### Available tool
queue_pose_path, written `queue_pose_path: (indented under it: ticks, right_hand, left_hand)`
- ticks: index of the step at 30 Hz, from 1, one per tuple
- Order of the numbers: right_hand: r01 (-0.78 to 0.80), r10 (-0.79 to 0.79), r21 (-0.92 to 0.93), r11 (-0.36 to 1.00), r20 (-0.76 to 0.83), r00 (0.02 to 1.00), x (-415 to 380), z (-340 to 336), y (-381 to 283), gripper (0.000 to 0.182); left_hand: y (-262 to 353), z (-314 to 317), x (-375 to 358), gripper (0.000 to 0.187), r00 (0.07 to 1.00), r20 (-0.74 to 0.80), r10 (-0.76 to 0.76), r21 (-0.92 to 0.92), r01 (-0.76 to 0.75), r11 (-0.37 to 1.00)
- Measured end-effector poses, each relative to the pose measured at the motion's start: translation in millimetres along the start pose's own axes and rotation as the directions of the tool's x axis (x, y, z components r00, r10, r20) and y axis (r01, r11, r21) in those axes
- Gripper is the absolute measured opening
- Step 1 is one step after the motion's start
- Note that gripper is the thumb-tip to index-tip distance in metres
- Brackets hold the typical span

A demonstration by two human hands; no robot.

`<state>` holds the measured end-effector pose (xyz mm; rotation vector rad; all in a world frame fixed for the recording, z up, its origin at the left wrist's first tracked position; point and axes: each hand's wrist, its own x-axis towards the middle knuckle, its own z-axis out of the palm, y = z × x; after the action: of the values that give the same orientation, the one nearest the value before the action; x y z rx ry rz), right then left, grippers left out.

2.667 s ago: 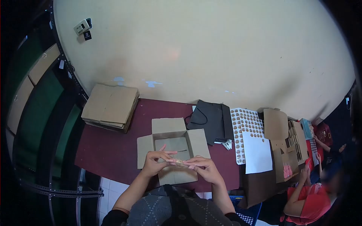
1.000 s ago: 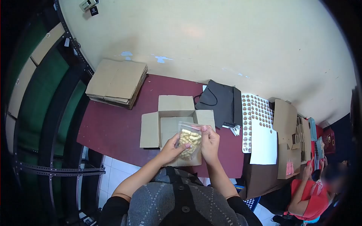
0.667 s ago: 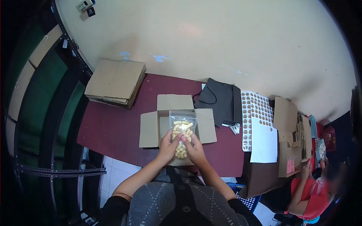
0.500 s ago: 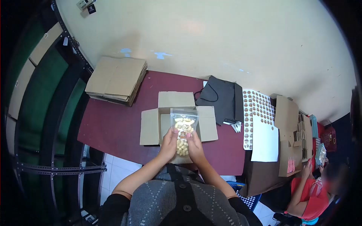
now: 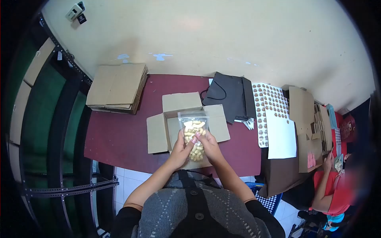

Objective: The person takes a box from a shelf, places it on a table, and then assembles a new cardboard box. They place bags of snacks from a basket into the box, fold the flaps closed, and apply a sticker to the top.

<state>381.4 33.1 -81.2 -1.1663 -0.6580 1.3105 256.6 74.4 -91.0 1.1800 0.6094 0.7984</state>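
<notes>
Head view shows the left hand (image 5: 180, 148) and right hand (image 5: 209, 146) pinching a clear snack pouch (image 5: 193, 133) upright over the open carton (image 5: 186, 123) on the counter (image 5: 119, 135); it looks light, crinkly, slippery, its contents probably brittle, best gripped at three and nine o'clock edges.

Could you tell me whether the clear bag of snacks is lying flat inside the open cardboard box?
No, the clear bag of snacks is held upright by the left hand and right hand above the open cardboard box.
</notes>
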Motion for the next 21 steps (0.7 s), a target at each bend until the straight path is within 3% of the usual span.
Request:
queue_pose_path:
  ticks: [4, 6, 8, 10, 12, 14, 16, 18, 20, 21]
  right_hand:
    - [0.1, -0.099, 0.032, 0.994, -0.053, 0.994, 4, -5, -6, 0.033]
    - [0.07, -0.066, 0.078, 0.995, -0.055, 0.996, 1, -5, -18, 0.031]
    - [0.165, -0.166, -0.094, 0.982, -0.002, 0.986, 0, -4, -25, 0.03]
    - [0.165, -0.167, -0.057, 0.985, -0.023, 0.986, -3, -8, -27, 0.031]
    - [0.133, -0.132, -0.002, 0.991, -0.116, 0.984, -3, -17, -25, 0.027]
    - [0.209, -0.207, -0.006, 0.978, -0.149, 0.967, 0, -28, -24, 0.02]
    - [0.221, -0.173, 0.153, 0.963, -0.272, 0.946, 0, -41, -27, 0.014]
    - [0.264, -0.209, 0.146, 0.953, -0.31, 0.927, 4, -49, -27, 0.015]
    - [0.325, -0.252, 0.087, 0.942, -0.454, 0.854, 5, -53, -31, 0.02]
    - [0.363, -0.268, 0.075, 0.929, -0.541, 0.797, 9, -58, -29, 0.023]
  left_hand:
    - [4, 9, -2, 0.056, 0.997, 0.079, 0.007, 0.065, -0.012, 0.998]
    - [9, 13, 3, 0.061, 0.993, 0.113, 0.045, 0.075, -0.054, 0.996]
    - [10, 16, 10, 0.062, 0.993, 0.076, 0.086, 0.018, -0.087, 0.996]
    - [10, 15, 10, 0.062, 0.994, 0.1, 0.048, -0.019, -0.047, 0.999]
    - [10, 15, 9, 0.063, 0.977, 0.207, -0.056, 0.032, 0.05, 0.998]
    - [11, 16, 10, 0.064, 0.962, 0.267, -0.057, 0.116, 0.026, 0.993]
    - [10, 18, 6, 0.065, 0.927, 0.369, -0.074, 0.266, -0.029, 0.963]
    - [3, 14, 9, 0.064, 0.926, 0.37, -0.073, 0.214, -0.009, 0.977]
    - [11, 2, 17, 0.059, 0.956, 0.258, -0.141, 0.246, 0.076, 0.966]
    - [0, -10, 21, 0.054, 0.99, 0.14, -0.004, 0.384, -0.05, 0.922]
